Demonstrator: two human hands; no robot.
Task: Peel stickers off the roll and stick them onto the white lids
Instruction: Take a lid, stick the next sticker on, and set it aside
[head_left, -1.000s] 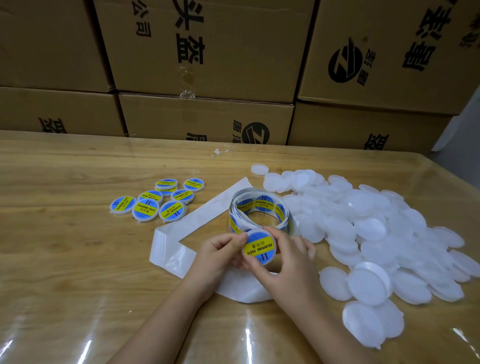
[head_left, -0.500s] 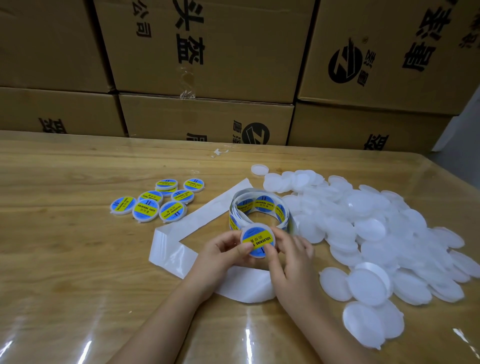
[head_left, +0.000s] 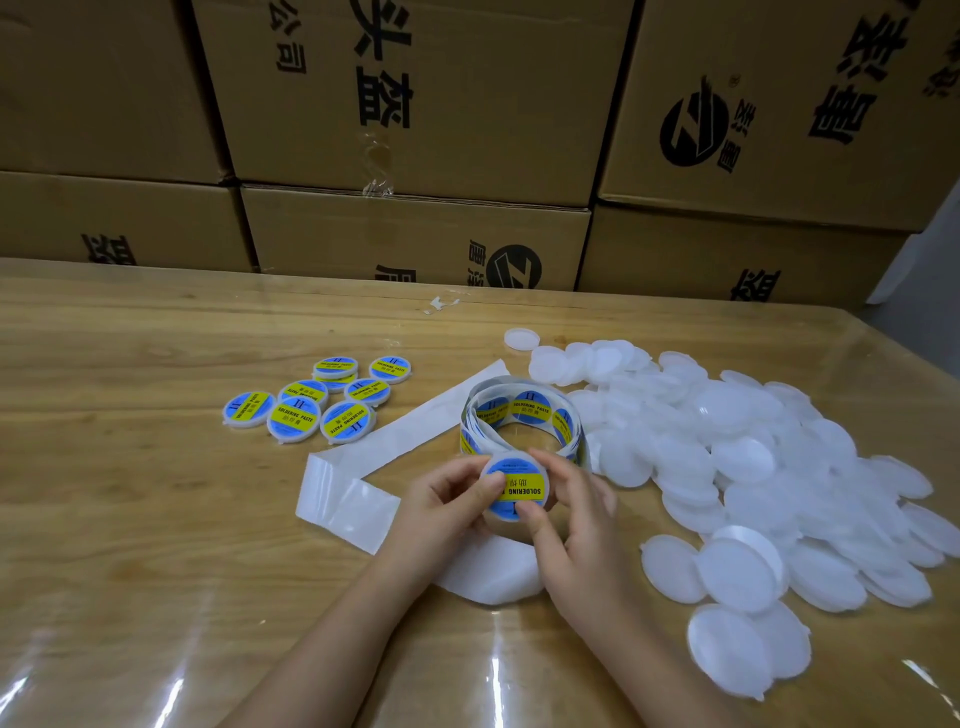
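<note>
Fingertips (head_left: 491, 480) of the left hand (head_left: 447, 499) and the right hand (head_left: 576, 525) were closed on one lid (head_left: 517, 488), which was held between them just above the table (head_left: 130, 519). It was pinched by the left thumb on its left rim and by the right thumb and forefinger at its near and far edges. A sticker (head_left: 522, 486) was seen already laid on its face, so the step was judged to be the final pressing down.

The lid being round, no long axis was offered. The sticker's yellow band ran roughly from the far fingertips toward the wrists.

The roll (head_left: 524, 410) stood just beyond the fingertips. The done lids (head_left: 322, 400) lay well off to the left, beyond the left fingers, so the left hand was judged the nearer for setting this one down. The blank pile (head_left: 753, 467) lay to the right of the right fingers, nearer that hand.
</note>
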